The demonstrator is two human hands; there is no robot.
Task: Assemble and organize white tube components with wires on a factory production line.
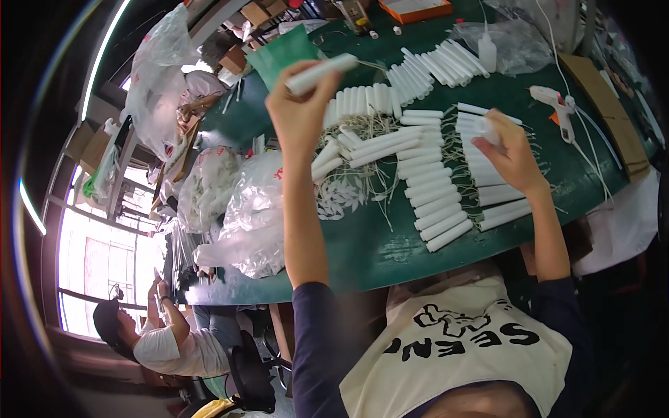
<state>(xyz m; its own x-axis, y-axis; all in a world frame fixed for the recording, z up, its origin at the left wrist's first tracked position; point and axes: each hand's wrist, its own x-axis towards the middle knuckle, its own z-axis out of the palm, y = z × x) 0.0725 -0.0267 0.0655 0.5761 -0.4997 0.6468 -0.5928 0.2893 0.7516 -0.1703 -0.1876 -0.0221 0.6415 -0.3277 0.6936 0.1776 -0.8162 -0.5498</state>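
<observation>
My left hand [304,97] is raised over the far left part of the table, fingers closed round a white candle-like tube [322,74]. A thin wire sticks out of the tube's far end. My right hand [512,155] hovers above the right-hand row of tubes [481,171], its fingers closed on a small whitish, translucent thing, blurred and partly hidden. Between my hands lies a column of similar white tubes [433,187] with thin wires at their ends. A looser heap of tubes [383,148] with tangled wires and small white leaf-shaped pieces [339,198] sits nearer my left forearm.
More tubes [453,63] lie at the back of the green table [369,258], beside a white squeeze bottle [486,52]. A corded glue gun [557,111] rests at the right. Plastic bags [254,209] crowd the left edge. Another person [174,341] sits at the lower left.
</observation>
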